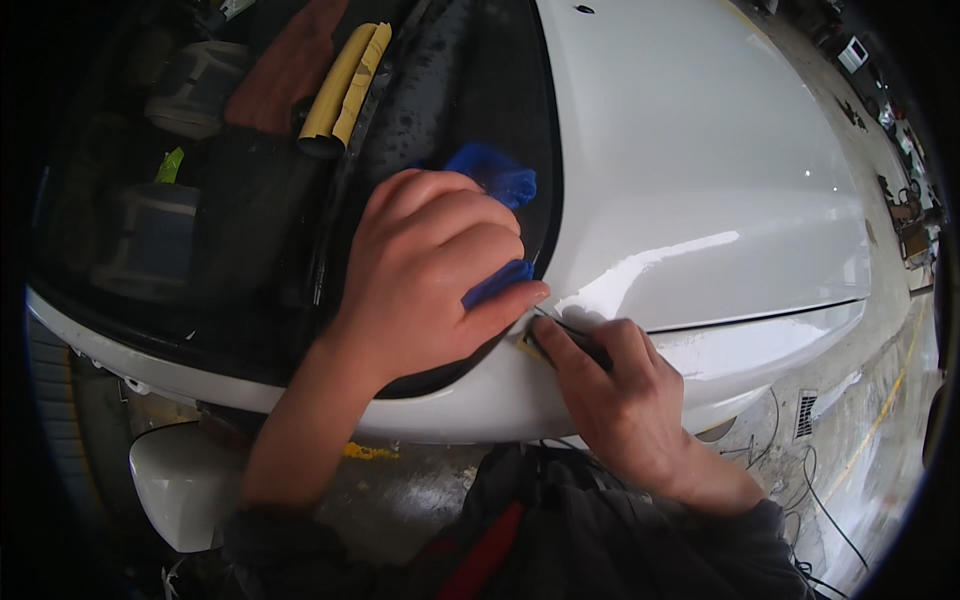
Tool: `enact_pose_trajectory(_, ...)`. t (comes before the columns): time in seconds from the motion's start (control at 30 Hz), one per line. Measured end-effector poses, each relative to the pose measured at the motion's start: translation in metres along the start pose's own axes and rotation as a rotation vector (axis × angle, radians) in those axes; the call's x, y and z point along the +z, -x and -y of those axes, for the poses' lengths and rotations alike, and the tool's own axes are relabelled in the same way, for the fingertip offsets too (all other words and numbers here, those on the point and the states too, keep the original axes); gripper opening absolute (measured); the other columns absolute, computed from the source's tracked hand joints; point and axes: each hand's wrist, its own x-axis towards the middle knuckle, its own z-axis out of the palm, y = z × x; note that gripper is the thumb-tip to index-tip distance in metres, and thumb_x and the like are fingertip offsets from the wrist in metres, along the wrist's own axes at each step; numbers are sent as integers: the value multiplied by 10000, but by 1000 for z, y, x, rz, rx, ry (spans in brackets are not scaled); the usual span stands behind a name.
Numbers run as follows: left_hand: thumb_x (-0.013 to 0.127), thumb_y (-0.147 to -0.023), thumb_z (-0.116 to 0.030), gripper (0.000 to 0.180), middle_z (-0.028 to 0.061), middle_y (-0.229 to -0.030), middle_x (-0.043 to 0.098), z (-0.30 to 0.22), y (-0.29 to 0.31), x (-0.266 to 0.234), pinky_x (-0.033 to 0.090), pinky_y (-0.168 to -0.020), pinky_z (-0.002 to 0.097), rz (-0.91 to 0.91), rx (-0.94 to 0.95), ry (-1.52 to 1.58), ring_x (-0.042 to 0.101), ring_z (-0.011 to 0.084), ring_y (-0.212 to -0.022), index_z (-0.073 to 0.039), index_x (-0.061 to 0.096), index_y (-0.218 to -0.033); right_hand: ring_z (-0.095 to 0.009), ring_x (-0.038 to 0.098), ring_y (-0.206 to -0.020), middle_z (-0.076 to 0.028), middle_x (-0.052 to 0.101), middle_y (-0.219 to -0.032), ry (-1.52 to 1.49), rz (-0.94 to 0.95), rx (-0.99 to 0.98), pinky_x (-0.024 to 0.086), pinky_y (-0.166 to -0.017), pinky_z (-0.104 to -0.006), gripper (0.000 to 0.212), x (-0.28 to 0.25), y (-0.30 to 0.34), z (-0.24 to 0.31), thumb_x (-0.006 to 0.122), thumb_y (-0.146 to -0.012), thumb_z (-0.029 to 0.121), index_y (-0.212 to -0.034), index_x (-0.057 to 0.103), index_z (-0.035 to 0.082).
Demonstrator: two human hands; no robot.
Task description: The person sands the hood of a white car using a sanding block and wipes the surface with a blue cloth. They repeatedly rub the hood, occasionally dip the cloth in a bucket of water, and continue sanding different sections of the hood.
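Observation:
My left hand (430, 255) is closed around a crumpled blue cloth (495, 175), over the lower corner of the dark windshield (480, 90). Blue fabric shows above the knuckles and between thumb and fingers. Its thumb reaches toward the fingertips of my right hand (630, 410). That right hand grips a slim dark tool (590, 345), mostly hidden by the fingers. The tool's thin end points to where the glass corner, the white hood (700, 160) and the white fender (720, 360) meet. Whether the tip touches the paint I cannot tell.
A roll of yellow paper (345, 85) lies on the windshield, near the wiper. The white side mirror (185, 485) sticks out at the lower left. Black cables (825, 515) trail over the floor at the right, near a drain grate (806, 413).

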Motion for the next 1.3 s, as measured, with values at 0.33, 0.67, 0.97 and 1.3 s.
enact_pose_trajectory(0.33, 962, -680, -239, 434, 70, -1244, 713, -1, -1, 0, 478, -1069, 494, -76, -57, -122, 654, 328, -1193, -104, 768, -1044, -182, 623, -745, -23, 531, -910, -27, 43, -13, 550, -553, -325, 559, 4, -18, -6, 728, -813, 85, -1350, 767, 234)
enact_pose_trajectory(0.67, 928, -733, -222, 425, 103, -1368, 637, -6, 9, -11, 458, -1100, 528, 75, -121, -27, 587, 384, -1275, -88, 732, -1086, -190, 636, -761, -26, 531, -927, -39, 9, -14, 547, -559, -330, 580, 3, -12, -7, 719, -796, 56, -1352, 765, 212)
enact_pose_trajectory(0.97, 893, -785, -254, 327, 39, -1236, 633, -28, 6, -4, 392, -1133, 549, 249, -22, -147, 567, 311, -1231, -139, 724, -1040, -218, 646, -733, -51, 568, -903, -182, 134, 82, 550, -587, -356, 522, -42, 11, -19, 730, -836, -19, -1326, 780, 155)
enact_pose_trajectory(1.3, 856, -873, -203, 277, 51, -1261, 621, -12, -42, 32, 410, -1134, 473, 223, -72, -220, 569, 301, -1267, -117, 718, -1097, -238, 645, -856, -131, 617, -1044, -556, 134, 295, 556, -707, -344, 615, -75, 42, -36, 785, -892, -47, -1482, 642, 53)
